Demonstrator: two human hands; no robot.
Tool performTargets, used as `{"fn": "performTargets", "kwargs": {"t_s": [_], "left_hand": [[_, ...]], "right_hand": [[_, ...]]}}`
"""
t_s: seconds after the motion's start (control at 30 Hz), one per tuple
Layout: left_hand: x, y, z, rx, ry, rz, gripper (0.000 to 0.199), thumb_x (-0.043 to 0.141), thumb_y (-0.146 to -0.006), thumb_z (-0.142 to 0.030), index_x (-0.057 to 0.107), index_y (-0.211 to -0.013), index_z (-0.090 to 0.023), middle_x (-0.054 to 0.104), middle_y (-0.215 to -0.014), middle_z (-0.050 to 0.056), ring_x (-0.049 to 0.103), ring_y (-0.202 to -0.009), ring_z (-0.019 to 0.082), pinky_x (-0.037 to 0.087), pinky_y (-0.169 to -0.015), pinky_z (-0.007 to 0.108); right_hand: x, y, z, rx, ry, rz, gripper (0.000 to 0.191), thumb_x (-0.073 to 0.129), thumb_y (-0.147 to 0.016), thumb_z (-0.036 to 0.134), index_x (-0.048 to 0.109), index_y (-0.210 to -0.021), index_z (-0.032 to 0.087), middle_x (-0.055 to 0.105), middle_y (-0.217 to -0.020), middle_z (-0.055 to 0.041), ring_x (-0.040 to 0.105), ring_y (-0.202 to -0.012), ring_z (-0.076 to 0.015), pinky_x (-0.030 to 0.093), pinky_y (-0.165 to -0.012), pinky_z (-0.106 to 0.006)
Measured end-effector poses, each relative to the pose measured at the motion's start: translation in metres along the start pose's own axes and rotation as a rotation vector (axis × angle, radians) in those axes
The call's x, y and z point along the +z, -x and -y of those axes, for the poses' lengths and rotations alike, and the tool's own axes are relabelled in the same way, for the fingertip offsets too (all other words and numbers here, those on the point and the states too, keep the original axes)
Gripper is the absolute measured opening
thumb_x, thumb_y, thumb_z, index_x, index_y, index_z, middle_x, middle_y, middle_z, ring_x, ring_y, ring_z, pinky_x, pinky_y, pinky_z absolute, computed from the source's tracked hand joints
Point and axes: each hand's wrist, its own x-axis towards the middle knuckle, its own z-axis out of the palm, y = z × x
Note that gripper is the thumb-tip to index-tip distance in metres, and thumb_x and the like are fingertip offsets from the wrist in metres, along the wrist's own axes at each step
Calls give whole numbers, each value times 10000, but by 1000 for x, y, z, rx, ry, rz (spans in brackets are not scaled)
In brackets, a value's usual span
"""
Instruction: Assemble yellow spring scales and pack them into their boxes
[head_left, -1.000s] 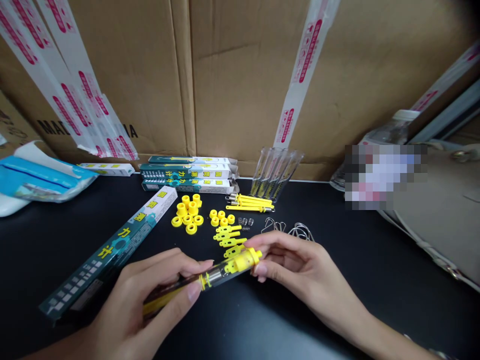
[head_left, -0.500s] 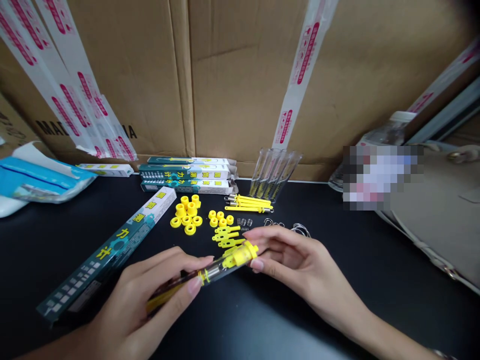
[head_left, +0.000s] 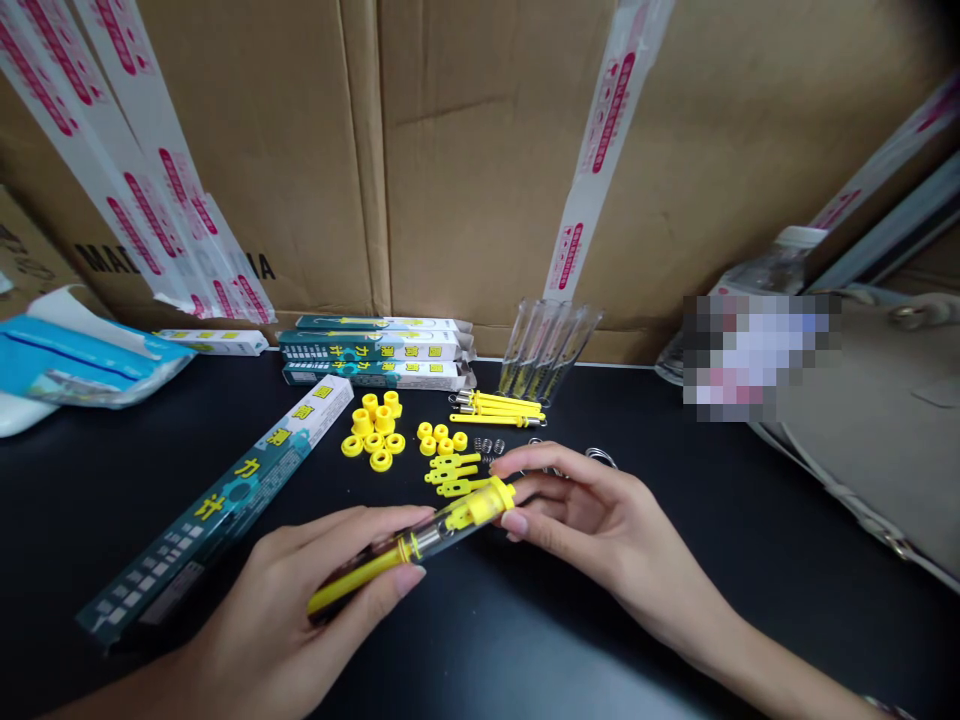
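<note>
- While I watch from far away, a long teal carton (head_left: 214, 510) lies on the left part of the black table (head_left: 90, 480), just beside the left hand.
- The left hand (head_left: 277, 590) is closed around the lower end of a clear plastic tube (head_left: 457, 525), held above the table.
- Yellow rings (head_left: 373, 430) and yellow clips (head_left: 454, 475) lie just beyond the tube.
- The right hand (head_left: 600, 520) holds narrowly near the yellow cap (head_left: 491, 502).
- I judge that a weak grip could let the tube drop, and then it could hit the clips.

Taped cardboard cartons (head_left: 480, 170) behind a black tabletop (head_left: 787, 520)
</note>
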Motion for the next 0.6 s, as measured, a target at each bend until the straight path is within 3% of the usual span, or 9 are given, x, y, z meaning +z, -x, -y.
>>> {"fn": "performTargets", "kwargs": {"t_s": [0.17, 0.33, 0.6], "left_hand": [[-2, 0, -1, -11, 8, -2, 248, 643, -913, -291, 717, -1149, -311, 797, -1092, -50, 768, -958, 146, 584, -840, 137], [-1, -1, 0, -11, 5, 12, 257, 641, -914, -294, 715, -1158, -321, 798, -1086, -38, 773, -938, 164, 605, -816, 168], [-2, -1, -2, -15, 22, -6, 224, 654, -902, -281, 723, -1112, -318, 806, -1046, -69, 777, -898, 128, 582, -805, 112]], "right_hand": [[0, -1, 2, -34, 26, 6, 320, 800, -791, 158, 700, -1085, 235, 679, -1054, -26, 661, -855, -116, 574, -777, -216], [-1, -1, 1, -23, 58, 10, 194, 798, -808, 227, 757, -997, 220, 726, -969, -33, 701, -867, -155, 596, -838, -273], [-2, -2, 0, -49, 73, -44, 187, 814, -792, 256, 771, -971, 221, 740, -982, -42, 708, -872, -172, 600, -843, -291]]}}
